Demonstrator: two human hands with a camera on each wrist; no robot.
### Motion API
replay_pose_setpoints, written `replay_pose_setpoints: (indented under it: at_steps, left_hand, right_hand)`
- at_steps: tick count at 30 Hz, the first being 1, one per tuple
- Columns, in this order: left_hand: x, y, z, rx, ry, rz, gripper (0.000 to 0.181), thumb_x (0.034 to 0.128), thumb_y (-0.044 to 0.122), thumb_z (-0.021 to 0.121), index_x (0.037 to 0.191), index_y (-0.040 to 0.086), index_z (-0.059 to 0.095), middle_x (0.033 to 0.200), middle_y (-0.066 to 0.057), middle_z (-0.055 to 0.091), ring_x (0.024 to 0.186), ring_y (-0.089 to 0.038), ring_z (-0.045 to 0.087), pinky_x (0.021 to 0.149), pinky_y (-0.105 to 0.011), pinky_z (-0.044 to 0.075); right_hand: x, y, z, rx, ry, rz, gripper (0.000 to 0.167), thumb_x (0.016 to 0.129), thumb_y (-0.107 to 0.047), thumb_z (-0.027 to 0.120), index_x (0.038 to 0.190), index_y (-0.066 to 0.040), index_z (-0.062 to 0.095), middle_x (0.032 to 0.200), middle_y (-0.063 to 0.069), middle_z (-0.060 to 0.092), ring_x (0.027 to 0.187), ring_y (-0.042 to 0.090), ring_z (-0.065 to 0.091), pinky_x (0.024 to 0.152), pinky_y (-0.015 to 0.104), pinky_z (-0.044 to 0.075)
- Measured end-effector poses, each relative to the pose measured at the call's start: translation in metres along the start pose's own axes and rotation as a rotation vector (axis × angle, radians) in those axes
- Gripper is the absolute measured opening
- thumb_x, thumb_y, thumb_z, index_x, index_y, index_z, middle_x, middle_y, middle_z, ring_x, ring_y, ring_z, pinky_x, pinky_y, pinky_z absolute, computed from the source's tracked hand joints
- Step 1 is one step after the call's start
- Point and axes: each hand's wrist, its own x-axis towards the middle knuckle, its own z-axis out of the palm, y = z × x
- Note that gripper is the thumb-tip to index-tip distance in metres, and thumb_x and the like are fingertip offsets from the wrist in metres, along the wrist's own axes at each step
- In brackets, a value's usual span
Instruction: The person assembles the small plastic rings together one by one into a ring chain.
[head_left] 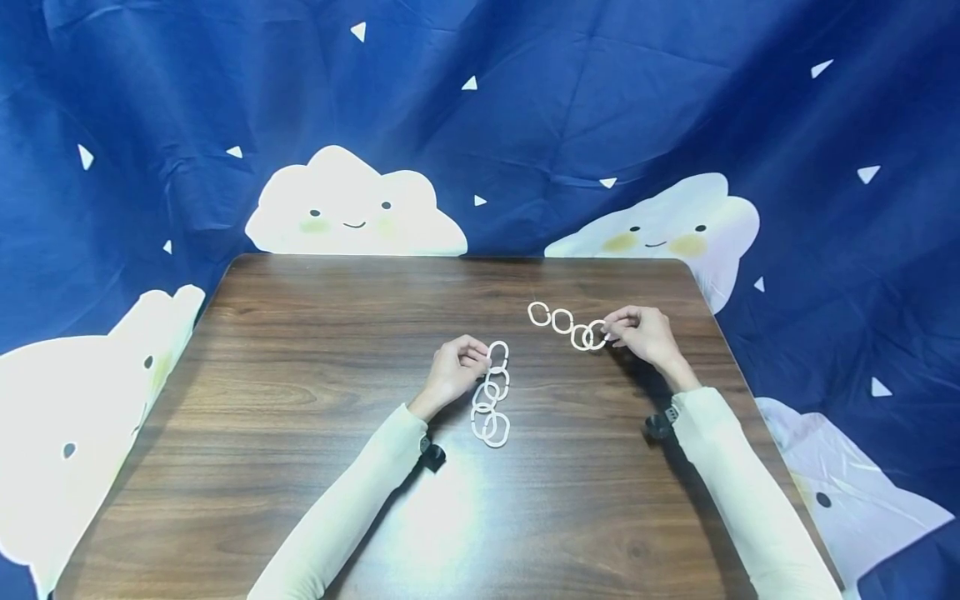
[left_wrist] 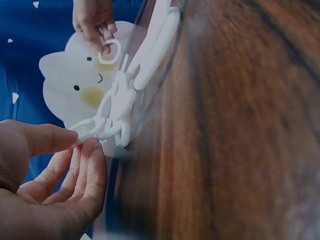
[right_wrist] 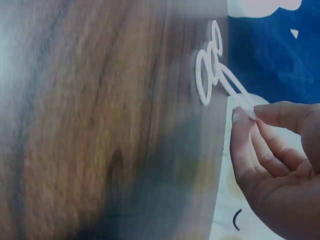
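Note:
Between thumb and fingers, my left hand (head_left: 454, 368) pinches the far end link of a chain of several white plastic links (left_wrist: 122, 102). The chain trails toward me over the wooden table, its links overlapping. To the right and farther back, my right hand (head_left: 643, 333) pinches a white link (right_wrist: 235, 85) by its edge, tilted up from the table. That link overlaps another white link on its left; whether they are joined I cannot tell. Two more white links lie farther left, the outermost link (head_left: 529, 313) nearest the back edge.
The brown wooden table (head_left: 322, 333) has rounded back corners. A blue curtain (head_left: 525, 108) with white clouds and small triangles hangs behind and beside it. A dark wrist camera (head_left: 432, 457) sits at the left cuff, another wrist camera (head_left: 657, 427) at the right.

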Motion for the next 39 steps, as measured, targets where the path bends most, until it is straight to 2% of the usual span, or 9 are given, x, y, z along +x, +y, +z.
replay_pose_setpoints:
  at_steps: [6,12,17,23,30,39]
  left_hand:
    - [0.000,0.002,0.000,0.004,-0.002,-0.020,0.013,0.0907,0.007,0.076,0.104,0.006,0.073,0.095,-0.013,0.080,0.070,0.000,0.067,0.068,-0.015,0.056]
    - [-0.001,0.002,-0.001,0.015,0.002,-0.021,0.014,0.0902,0.007,0.076,0.104,0.006,0.073,0.095,-0.013,0.080,0.070,0.000,0.066,0.069,-0.015,0.056]
    - [0.000,0.001,-0.001,0.013,0.004,-0.009,0.014,0.0901,0.006,0.075,0.104,0.004,0.073,0.095,-0.013,0.080,0.072,-0.002,0.068,0.070,-0.016,0.057]
    - [0.000,0.000,0.000,-0.002,0.000,-0.007,0.014,0.0896,0.005,0.076,0.103,0.004,0.073,0.094,-0.014,0.079,0.072,-0.003,0.069,0.070,-0.016,0.057]
    - [-0.001,0.001,-0.001,-0.009,-0.003,-0.008,0.015,0.0889,0.003,0.075,0.103,0.003,0.072,0.094,-0.015,0.080,0.071,-0.005,0.070,0.069,-0.016,0.056]
    - [-0.001,0.000,-0.004,0.000,0.001,-0.004,0.016,0.0885,0.003,0.075,0.105,0.004,0.072,0.094,-0.014,0.080,0.072,-0.008,0.071,0.069,-0.016,0.055]
  right_hand:
    - [-0.004,-0.009,0.011,0.033,-0.036,-0.031,0.021,0.097,-0.003,0.069,0.111,0.012,0.068,0.104,0.034,0.075,0.074,0.014,0.077,0.073,0.035,0.066]
    - [-0.005,-0.018,0.019,0.062,-0.058,-0.023,0.021,0.095,-0.001,0.072,0.112,0.012,0.068,0.104,0.035,0.074,0.075,0.013,0.077,0.075,0.036,0.066]
    - [-0.004,-0.022,0.024,0.034,-0.065,-0.023,0.021,0.097,-0.002,0.070,0.114,0.010,0.070,0.104,0.032,0.075,0.077,0.014,0.077,0.078,0.041,0.066]
    - [-0.006,-0.027,0.033,0.028,-0.078,-0.038,0.021,0.099,-0.005,0.068,0.115,0.008,0.071,0.103,0.031,0.076,0.082,0.024,0.079,0.079,0.045,0.065]
    - [-0.006,-0.029,0.046,0.058,-0.083,-0.053,0.022,0.097,-0.004,0.071,0.114,0.009,0.070,0.102,0.030,0.076,0.077,0.010,0.076,0.075,0.037,0.066]
    - [-0.006,-0.035,0.063,0.141,-0.114,-0.070,0.024,0.097,-0.002,0.071,0.116,0.012,0.068,0.106,0.034,0.075,0.079,0.011,0.076,0.075,0.033,0.066]
